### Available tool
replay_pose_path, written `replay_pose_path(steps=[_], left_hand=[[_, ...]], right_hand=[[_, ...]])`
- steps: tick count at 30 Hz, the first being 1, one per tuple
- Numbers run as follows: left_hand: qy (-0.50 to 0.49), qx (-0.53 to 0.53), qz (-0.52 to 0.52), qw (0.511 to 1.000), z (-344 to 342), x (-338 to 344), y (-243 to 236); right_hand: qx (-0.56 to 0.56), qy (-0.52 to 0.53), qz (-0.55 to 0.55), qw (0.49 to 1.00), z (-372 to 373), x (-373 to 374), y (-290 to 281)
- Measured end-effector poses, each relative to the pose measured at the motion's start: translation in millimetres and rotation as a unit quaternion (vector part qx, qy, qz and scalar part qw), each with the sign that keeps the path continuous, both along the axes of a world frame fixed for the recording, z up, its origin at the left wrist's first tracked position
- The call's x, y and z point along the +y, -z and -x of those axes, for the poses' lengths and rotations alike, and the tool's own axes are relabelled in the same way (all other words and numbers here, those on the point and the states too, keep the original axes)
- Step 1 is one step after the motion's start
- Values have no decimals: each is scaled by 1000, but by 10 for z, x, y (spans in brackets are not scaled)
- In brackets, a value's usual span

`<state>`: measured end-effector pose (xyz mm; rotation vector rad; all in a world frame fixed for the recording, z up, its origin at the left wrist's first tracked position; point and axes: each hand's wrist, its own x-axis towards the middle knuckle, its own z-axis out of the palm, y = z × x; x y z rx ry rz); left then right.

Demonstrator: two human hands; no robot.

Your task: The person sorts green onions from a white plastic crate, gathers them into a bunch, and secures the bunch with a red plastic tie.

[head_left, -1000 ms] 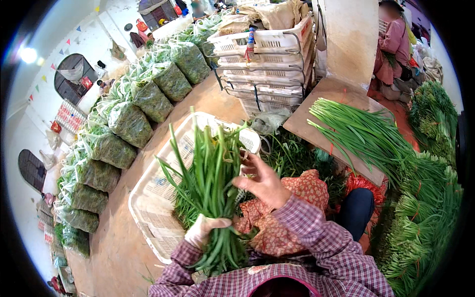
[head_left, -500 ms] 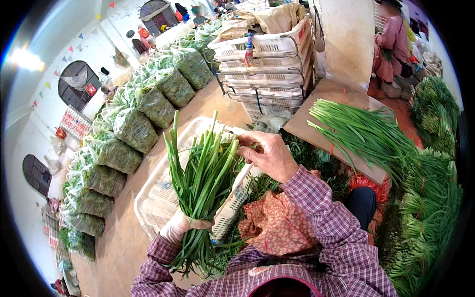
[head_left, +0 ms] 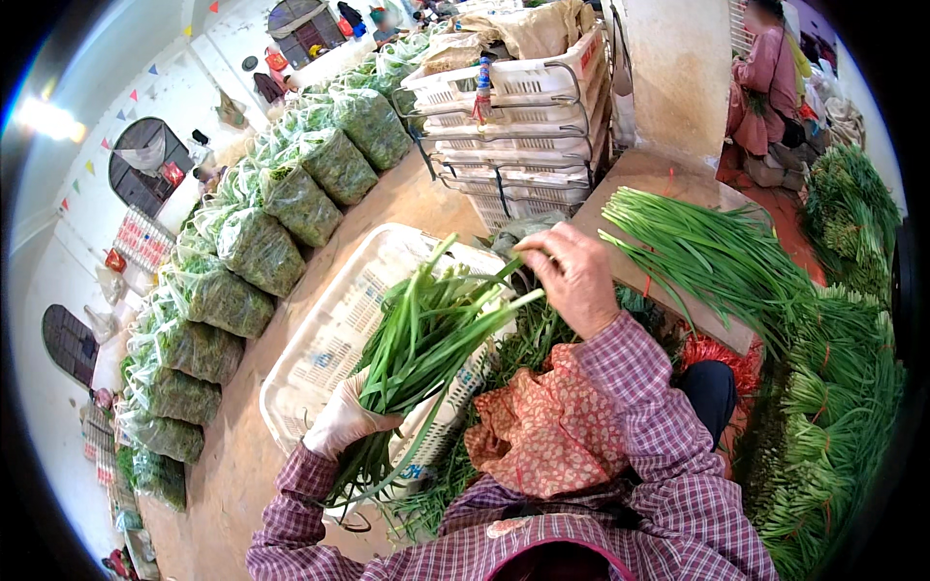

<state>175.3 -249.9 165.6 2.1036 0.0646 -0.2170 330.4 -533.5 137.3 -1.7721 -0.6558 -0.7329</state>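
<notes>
My left hand (head_left: 351, 418), in a pale glove, is closed around the lower part of a bunch of garlic chives (head_left: 412, 334). Long flat leaves hang below the grip, while the pale stalk ends fan out toward the upper right. Bare and raised at those ends, my right hand (head_left: 579, 279) pinches a single stalk between thumb and fingers. Beneath the bunch stands a white plastic basket (head_left: 308, 373) with slotted walls. A red patterned cloth (head_left: 547, 421) covers my lap.
Stacked white crates (head_left: 518, 131) stand ahead. To the right, a board (head_left: 722, 315) bears loose chives (head_left: 693, 242), beside many tied bundles (head_left: 833, 416). Filled plastic bags (head_left: 260, 254) line the left. A person in pink (head_left: 765, 82) sits at the far right.
The bunch has tipped from nearly upright toward the right, and its stalk ends have spread. My right hand has moved right and slightly up, away from the bunch's main body.
</notes>
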Motion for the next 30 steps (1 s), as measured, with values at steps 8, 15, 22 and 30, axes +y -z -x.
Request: replay_pose_path(steps=[8,15,22,30], left_hand=[[-13,-34,-56,998,-16,264,147],[-30,-45,-154,987,-81,232,144],[-5,-177,-296,939,-201,59,124],[-2,-275,-407,871,-239,-31,36]], right_hand=[[-4,199,2,980,-472,-921,140],[-34,64,209,975,121,-178,-43],[-25,34,237,970,293,418,289],[-94,119,223,963,208,390,435]])
